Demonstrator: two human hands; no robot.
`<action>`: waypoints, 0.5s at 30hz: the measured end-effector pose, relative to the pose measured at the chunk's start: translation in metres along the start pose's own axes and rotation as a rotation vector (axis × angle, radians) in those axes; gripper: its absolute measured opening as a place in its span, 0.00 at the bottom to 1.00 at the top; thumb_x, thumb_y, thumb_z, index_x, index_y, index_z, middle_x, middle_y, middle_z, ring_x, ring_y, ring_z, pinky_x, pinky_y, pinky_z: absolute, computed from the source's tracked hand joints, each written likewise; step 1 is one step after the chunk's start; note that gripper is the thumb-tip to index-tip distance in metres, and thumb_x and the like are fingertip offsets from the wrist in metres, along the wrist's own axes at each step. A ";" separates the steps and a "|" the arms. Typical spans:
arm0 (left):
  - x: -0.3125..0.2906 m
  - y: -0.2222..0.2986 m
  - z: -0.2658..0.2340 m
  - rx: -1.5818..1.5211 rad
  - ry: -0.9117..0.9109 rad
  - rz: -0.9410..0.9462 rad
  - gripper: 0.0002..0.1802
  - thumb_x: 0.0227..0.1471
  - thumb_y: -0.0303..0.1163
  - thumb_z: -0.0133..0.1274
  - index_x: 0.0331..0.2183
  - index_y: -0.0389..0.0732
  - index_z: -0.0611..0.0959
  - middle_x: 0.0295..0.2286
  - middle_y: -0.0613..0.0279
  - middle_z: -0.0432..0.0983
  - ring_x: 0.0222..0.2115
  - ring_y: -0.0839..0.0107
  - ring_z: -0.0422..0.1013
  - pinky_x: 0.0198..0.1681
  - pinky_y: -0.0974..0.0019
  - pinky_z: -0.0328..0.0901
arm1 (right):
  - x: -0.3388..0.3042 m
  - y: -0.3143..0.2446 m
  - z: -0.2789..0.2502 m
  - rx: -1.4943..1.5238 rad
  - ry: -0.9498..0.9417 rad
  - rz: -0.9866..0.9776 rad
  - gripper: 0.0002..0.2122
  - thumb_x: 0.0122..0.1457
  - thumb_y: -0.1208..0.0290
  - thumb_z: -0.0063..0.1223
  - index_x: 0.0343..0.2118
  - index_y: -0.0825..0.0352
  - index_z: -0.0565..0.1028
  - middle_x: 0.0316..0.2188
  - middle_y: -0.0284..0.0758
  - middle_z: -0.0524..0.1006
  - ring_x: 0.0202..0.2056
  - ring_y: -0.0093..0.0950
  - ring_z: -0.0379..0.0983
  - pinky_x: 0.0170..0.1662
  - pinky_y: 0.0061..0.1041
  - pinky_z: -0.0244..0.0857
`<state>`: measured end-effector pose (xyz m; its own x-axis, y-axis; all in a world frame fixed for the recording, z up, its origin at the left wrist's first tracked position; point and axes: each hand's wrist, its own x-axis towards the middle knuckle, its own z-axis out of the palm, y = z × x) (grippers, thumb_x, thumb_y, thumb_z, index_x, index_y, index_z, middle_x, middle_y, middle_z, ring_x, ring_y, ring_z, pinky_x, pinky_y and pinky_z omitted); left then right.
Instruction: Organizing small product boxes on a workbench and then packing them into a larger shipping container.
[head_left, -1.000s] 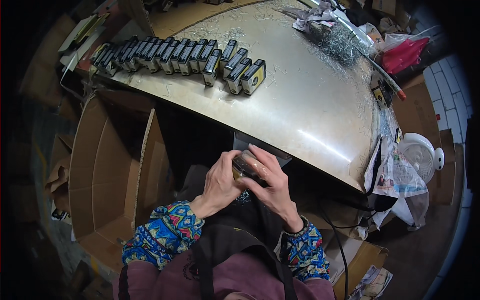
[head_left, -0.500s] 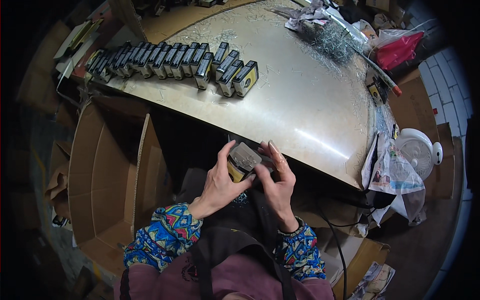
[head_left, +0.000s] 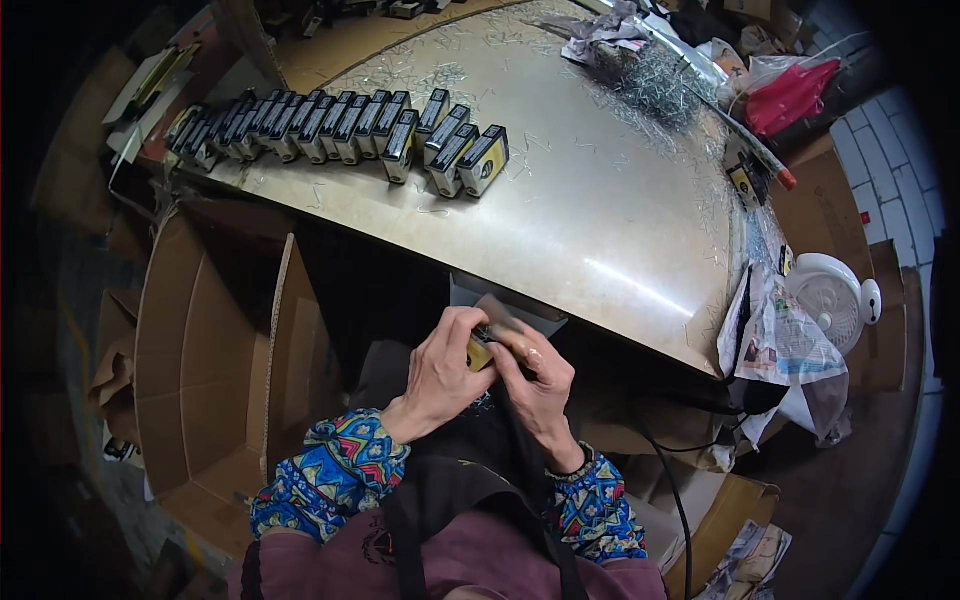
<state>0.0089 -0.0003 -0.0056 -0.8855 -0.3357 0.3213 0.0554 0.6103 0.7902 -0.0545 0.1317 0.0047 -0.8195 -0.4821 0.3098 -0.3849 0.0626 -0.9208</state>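
A small yellow and black box (head_left: 479, 355) is held in front of my body, just off the table's near edge. My left hand (head_left: 440, 375) is closed round its left side. The fingers of my right hand (head_left: 540, 385) press together at its upper right, at a blurred greyish flap or plastic piece (head_left: 498, 313). Most of the box is hidden by my fingers, so its contents do not show. Several similar boxes (head_left: 487, 160) stand on edge in a long row across the table's left part.
The pale table (head_left: 560, 220) is strewn with thin metal pins, heaped in a pile (head_left: 660, 88) at the far right. An open cardboard carton (head_left: 215, 350) stands at left below the table. At right are a white fan (head_left: 828, 300), newspaper (head_left: 790, 345) and a pink bag (head_left: 795, 98).
My right hand has moved left and closed in on the box. The grey plastic part with metal pins on it, visible before, is now mostly covered by my fingers.
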 end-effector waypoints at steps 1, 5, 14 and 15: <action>-0.001 -0.001 0.000 0.004 0.001 -0.018 0.35 0.41 0.29 0.67 0.49 0.41 0.66 0.40 0.51 0.71 0.37 0.48 0.74 0.36 0.54 0.71 | 0.000 -0.003 0.002 0.000 0.001 0.000 0.11 0.54 0.83 0.61 0.42 0.73 0.80 0.48 0.45 0.78 0.43 0.28 0.78 0.47 0.23 0.71; 0.004 0.014 -0.004 0.051 0.053 -0.073 0.32 0.40 0.27 0.64 0.48 0.37 0.68 0.36 0.48 0.72 0.38 0.48 0.74 0.37 0.54 0.70 | -0.002 -0.008 0.002 0.085 0.001 0.130 0.13 0.56 0.83 0.60 0.45 0.73 0.79 0.46 0.43 0.80 0.42 0.23 0.77 0.45 0.20 0.72; -0.001 0.008 -0.001 0.107 -0.024 -0.046 0.33 0.42 0.26 0.63 0.49 0.34 0.66 0.37 0.45 0.71 0.36 0.44 0.72 0.36 0.52 0.69 | 0.002 -0.020 0.005 0.279 0.117 0.448 0.09 0.56 0.81 0.61 0.40 0.74 0.82 0.39 0.37 0.83 0.38 0.19 0.77 0.44 0.19 0.72; -0.001 0.008 0.000 0.107 -0.024 -0.044 0.33 0.42 0.26 0.63 0.49 0.34 0.66 0.37 0.45 0.71 0.36 0.44 0.72 0.36 0.52 0.69 | 0.004 -0.021 0.004 0.288 0.115 0.444 0.08 0.56 0.82 0.60 0.40 0.74 0.82 0.39 0.36 0.82 0.37 0.19 0.77 0.43 0.18 0.71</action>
<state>0.0105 0.0051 0.0006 -0.8969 -0.3475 0.2735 -0.0324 0.6685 0.7430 -0.0477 0.1253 0.0246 -0.9245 -0.3635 -0.1148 0.1275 -0.0110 -0.9918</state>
